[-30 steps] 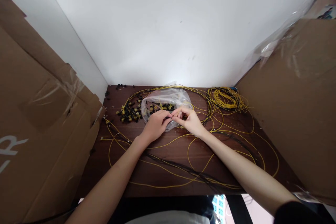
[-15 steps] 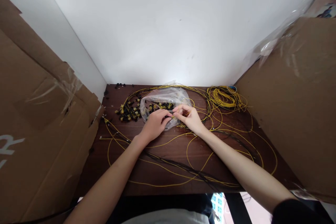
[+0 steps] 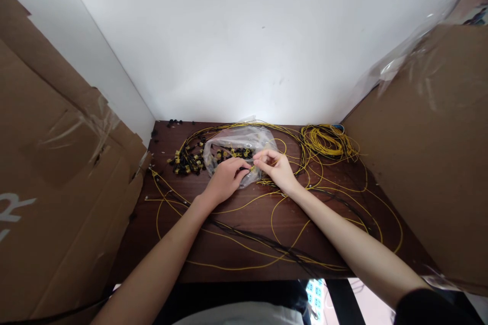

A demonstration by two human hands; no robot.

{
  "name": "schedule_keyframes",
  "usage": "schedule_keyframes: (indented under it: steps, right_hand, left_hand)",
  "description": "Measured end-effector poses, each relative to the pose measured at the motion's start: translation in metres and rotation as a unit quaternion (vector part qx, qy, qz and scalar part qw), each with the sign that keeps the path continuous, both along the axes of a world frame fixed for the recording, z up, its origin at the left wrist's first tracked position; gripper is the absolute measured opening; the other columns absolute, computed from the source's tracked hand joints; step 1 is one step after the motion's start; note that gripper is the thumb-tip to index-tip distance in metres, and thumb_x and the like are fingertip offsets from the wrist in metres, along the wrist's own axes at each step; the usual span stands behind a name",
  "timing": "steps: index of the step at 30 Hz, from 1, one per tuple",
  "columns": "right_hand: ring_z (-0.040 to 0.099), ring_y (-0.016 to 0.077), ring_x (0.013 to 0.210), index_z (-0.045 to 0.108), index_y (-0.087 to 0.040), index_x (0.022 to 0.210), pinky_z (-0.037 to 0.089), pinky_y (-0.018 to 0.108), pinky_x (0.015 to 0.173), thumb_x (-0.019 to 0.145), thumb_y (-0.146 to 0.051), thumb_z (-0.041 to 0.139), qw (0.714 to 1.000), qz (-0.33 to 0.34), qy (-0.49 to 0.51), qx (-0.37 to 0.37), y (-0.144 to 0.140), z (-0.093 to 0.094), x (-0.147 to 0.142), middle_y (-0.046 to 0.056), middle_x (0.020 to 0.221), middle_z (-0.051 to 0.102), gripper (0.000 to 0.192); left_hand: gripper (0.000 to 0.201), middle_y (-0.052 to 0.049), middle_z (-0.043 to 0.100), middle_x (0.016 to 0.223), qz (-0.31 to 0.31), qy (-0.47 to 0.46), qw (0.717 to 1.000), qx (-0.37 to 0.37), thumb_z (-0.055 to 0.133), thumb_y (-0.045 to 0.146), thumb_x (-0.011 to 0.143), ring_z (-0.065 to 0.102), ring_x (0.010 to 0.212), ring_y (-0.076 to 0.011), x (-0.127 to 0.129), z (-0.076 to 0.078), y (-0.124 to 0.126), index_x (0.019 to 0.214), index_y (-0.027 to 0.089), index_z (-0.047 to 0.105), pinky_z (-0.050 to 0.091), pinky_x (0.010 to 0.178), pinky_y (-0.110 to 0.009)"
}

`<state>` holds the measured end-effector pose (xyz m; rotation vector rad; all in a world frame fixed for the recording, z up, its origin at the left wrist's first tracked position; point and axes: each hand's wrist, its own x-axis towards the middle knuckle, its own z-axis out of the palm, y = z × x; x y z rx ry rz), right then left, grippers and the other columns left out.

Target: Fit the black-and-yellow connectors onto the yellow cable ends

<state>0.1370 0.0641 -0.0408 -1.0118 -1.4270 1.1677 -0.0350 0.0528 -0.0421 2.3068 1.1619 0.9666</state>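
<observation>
Both hands meet right at the middle of the dark wooden counter. The left hand and right hand pinch the same tiny yellow connector between their fingertips, so the fingers of both are closed on it, just at the near edge of the clear plastic bag.

The bag is the only container here, one of them, lying crumpled at 12 o'clock from the hands. Inside it there's a bunch of small black-and-yellow connectors, too jumbled to count. Just outside the bag, at about 10 o'clock, sits a loose pile of the same connectors on black leads.

One tight coil of yellow cable sits at 2 o'clock, well apart from the hands. Loose yellow cable and black cable loop all over the counter under the forearms. Cardboard sheets stand on either side, two that I can see.
</observation>
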Motion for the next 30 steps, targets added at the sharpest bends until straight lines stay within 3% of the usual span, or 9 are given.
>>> schedule_keyframes:
  steps: [8, 18, 30]
  right_hand:
    - [0.041, 0.0107, 0.056, 0.065, -0.018, 0.077, 0.035, 0.026, 0.056, 0.071, -0.038, 0.067, 0.993, 0.043, -0.092, 0.064, -0.0032, -0.0001, -0.0014, -0.001, 0.063, 0.054, 0.021]
    - [0.040, 0.0085, 0.051, 0.064, -0.017, 0.072, 0.032, 0.024, 0.051, 0.062, -0.041, 0.074, 1.000, 0.002, -0.004, -0.022, -0.0003, 0.0004, 0.0001, -0.004, 0.055, 0.050, 0.028]
    - [0.042, 0.0102, 0.056, 0.066, -0.018, 0.074, 0.037, 0.026, 0.057, 0.070, -0.035, 0.069, 0.994, 0.046, -0.089, 0.053, -0.0041, 0.0032, -0.0016, -0.002, 0.062, 0.055, 0.018]
  left_hand:
    - [0.010, -0.004, 0.064, 0.078, -0.006, -0.007, 1.000, 0.001, 0.053, 0.013, 0.084, 0.056, 0.070, -0.0147, 0.0006, 0.0014, -0.0006, 0.081, 0.015, 0.062, 0.044, 0.068, -0.027]
    - [0.011, -0.005, 0.067, 0.085, -0.008, -0.009, 1.000, -0.001, 0.051, 0.015, 0.085, 0.059, 0.076, -0.0160, -0.0002, -0.0006, -0.0002, 0.085, 0.016, 0.062, 0.045, 0.072, -0.028]
    - [0.011, -0.005, 0.064, 0.080, -0.012, -0.006, 1.000, 0.001, 0.051, 0.014, 0.085, 0.058, 0.074, -0.0158, -0.0001, 0.0007, -0.0006, 0.080, 0.015, 0.061, 0.044, 0.070, -0.028]
